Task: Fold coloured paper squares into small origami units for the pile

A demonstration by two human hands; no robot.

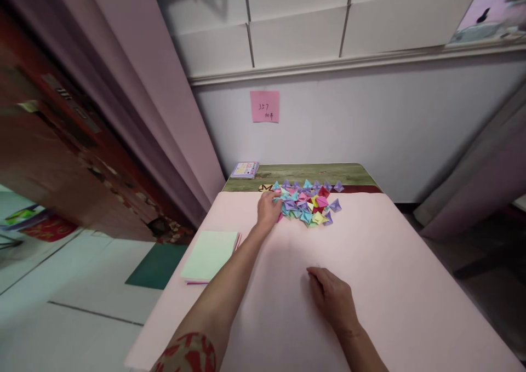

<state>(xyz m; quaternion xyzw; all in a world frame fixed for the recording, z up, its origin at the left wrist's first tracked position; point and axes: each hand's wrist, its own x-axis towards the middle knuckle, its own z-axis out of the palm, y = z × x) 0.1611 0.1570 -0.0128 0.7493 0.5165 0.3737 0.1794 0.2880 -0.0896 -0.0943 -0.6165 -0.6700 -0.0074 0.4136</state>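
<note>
At the far end of the table, a heap of small folded paper pieces in purple, blue, yellow, pink and red lies on the pink sheet. My left hand reaches to the heap's left edge, its bent fingers against the nearest pieces. What its fingertips pinch, if anything, is too small to make out. Closer to me, my right hand rests over the sheet with curled fingers, and nothing shows in it. A stack of square paper, light green on top, sits left of my left forearm.
The pink sheet covers most of the table. Beyond it, the green wood-patterned tabletop shows, with a small stack of printed cards at its left corner. A wall with a pink note stands behind; a curtain hangs at left.
</note>
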